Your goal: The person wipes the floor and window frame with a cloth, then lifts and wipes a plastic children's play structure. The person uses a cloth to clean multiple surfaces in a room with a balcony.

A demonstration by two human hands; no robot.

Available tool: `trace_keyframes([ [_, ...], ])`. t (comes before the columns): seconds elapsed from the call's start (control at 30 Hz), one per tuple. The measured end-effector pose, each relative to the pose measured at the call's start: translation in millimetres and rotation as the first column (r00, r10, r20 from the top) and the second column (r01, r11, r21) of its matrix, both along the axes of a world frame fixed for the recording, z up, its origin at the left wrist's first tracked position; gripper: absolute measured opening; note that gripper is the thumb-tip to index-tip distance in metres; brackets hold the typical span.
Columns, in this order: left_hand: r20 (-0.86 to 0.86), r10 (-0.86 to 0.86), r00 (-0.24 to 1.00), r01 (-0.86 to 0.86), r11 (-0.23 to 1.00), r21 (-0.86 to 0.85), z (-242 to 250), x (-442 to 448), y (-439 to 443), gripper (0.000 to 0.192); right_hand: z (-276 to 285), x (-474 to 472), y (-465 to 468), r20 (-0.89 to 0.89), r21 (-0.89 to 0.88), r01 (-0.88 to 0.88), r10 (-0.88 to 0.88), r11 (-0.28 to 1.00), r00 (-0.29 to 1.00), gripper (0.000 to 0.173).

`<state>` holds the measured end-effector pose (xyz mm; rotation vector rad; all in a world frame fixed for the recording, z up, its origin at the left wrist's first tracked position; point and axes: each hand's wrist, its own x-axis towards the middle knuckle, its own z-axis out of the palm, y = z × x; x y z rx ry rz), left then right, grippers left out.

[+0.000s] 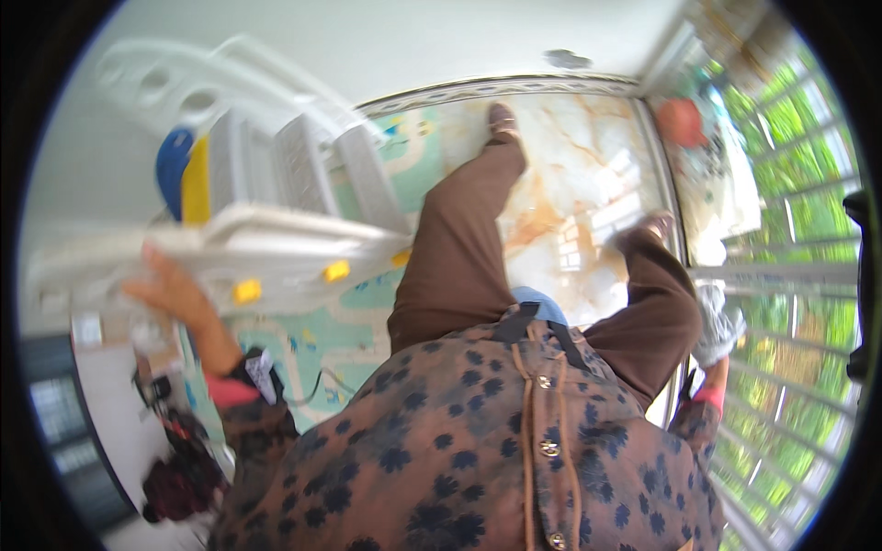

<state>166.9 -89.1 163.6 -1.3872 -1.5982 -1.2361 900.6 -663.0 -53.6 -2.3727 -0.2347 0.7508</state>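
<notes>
A children's plastic climbing structure (pixel 310 165), white with grey steps and blue and yellow parts, stands at the left. My left hand (pixel 165 282) is at its long white side panel, fingers spread; blur hides whether they touch it. At the right, beside the window bars (pixel 785 337), my right hand (pixel 713 351) is mostly hidden by a crumpled grey cloth (pixel 716 324) that it holds. I sit astride something of which only a small blue part (pixel 541 303) shows between my brown-trousered legs.
A patterned green play mat (pixel 289 351) lies under the structure, beside marble-look floor (pixel 537 172). A red round object (pixel 681 122) and white fabric (pixel 716 179) are on the window ledge. A dark cable (pixel 317 386) and dark bags (pixel 182 475) lie at lower left.
</notes>
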Motion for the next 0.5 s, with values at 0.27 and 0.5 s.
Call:
trace_keyframes([
  [0.27, 0.085, -0.530, 0.844, 0.534, 0.845, -0.040, 32.7, 63.2, -64.4, 0.051, 108.0, 22.1, 124.9, 0.069, 0.600, -0.048, 0.008, 0.798, 0.998, 0.049],
  [0.5, 0.577, -0.330, 0.747, 0.499, 0.852, -0.159, -55.9, 21.1, -116.0, 0.047, 204.2, -153.7, 429.1, 0.092, 0.776, -0.542, 0.793, 0.323, 0.603, 0.039],
])
